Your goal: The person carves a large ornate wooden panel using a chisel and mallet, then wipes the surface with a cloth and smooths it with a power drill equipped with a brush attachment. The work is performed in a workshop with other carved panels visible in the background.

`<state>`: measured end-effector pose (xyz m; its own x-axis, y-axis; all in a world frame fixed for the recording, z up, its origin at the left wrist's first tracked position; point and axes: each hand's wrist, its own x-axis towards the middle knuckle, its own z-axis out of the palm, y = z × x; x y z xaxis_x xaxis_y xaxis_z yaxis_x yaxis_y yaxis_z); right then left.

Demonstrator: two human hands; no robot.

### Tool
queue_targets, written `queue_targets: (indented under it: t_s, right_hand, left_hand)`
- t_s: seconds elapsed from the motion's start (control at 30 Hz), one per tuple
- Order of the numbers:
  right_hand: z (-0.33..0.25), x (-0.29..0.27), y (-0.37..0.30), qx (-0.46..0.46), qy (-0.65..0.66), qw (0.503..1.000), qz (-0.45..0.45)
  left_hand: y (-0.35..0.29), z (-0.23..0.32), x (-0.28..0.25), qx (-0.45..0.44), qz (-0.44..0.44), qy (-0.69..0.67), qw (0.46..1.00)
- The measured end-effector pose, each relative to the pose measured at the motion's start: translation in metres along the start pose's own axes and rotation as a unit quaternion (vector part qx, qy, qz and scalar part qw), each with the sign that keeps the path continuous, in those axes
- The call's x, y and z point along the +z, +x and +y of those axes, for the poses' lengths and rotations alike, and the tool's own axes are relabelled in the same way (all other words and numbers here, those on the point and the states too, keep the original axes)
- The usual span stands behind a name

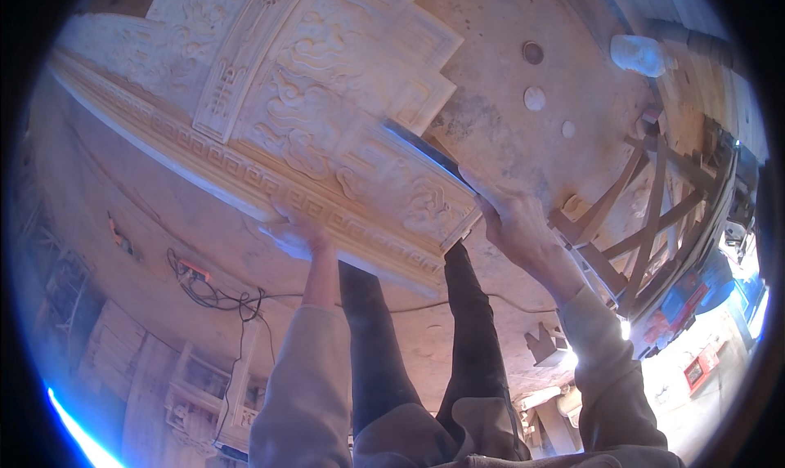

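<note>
A large pale wooden panel [286, 100], carved with scrolls and a key-pattern border, spans the upper left and middle. My left hand [296, 232] is closed on the moulded near edge of this panel, its fingertips partly hidden. At the panel's right end, my right hand [519, 227] is closed around the near end of a long, dark, flat bar [421, 151]. The bar lies slantwise along the panel's stepped right side; whether it touches the carving I cannot tell. My legs stand below the panel.
Crossed wooden pieces [650, 214] stand at the right. A pale rounded container [638, 55] sits at the upper right, with several round lids or discs [534, 98] on the dusty floor. Black cable [245, 304] and an orange-and-black tool [194, 270] lie at the lower left.
</note>
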<state>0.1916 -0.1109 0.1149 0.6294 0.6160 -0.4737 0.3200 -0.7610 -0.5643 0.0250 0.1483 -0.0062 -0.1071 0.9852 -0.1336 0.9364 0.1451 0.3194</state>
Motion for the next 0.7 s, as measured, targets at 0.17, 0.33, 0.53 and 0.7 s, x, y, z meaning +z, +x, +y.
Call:
queue_targets:
  t_s: [0.17,0.33,0.53,0.7]
  right_hand:
    - [-0.004,-0.029,0.014,-0.024,-0.033,0.999,-0.026]
    - [0.003,-0.041,0.038,-0.032,0.007,0.999,-0.02]
    - [0.018,-0.013,0.092,-0.142,0.051,0.988,0.018]
    - [0.027,-0.03,0.134,-0.196,0.007,0.981,0.0]
  left_hand:
    - [-0.002,0.003,-0.002,0.004,-0.001,-0.006,1.0]
    - [-0.001,0.0,-0.001,-0.001,0.0,-0.003,1.0]
    - [0.002,-0.006,0.003,0.006,0.0,-0.014,1.0]
    - [-0.002,-0.003,0.0,0.001,0.001,-0.004,1.0]
